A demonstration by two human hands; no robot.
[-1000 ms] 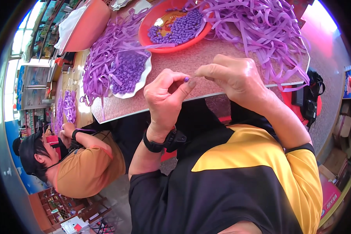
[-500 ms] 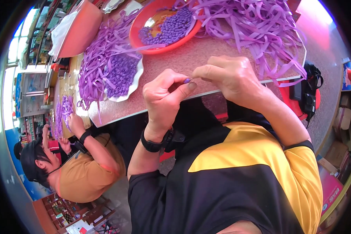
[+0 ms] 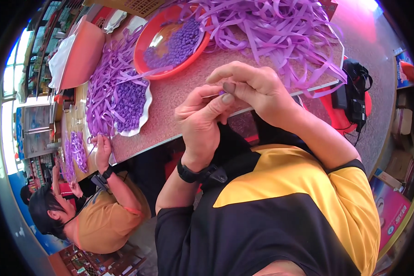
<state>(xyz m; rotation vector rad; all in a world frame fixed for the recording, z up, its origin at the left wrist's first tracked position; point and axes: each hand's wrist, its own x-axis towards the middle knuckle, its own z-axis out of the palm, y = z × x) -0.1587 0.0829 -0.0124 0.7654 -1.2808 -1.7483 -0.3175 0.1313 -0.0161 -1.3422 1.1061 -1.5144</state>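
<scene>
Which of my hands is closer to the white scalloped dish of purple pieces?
Left. Your left hand sits just right of the white scalloped dish, over the table edge. Your right hand is farther right, meeting the left at the fingertips.

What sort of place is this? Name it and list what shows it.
Probably a small craft workshop or shop-side work table. Heaps of purple ribbon strips cover the speckled table, a red bowl and a white plate hold small purple folded pieces, and a co-worker handles strips at the same table.
</scene>
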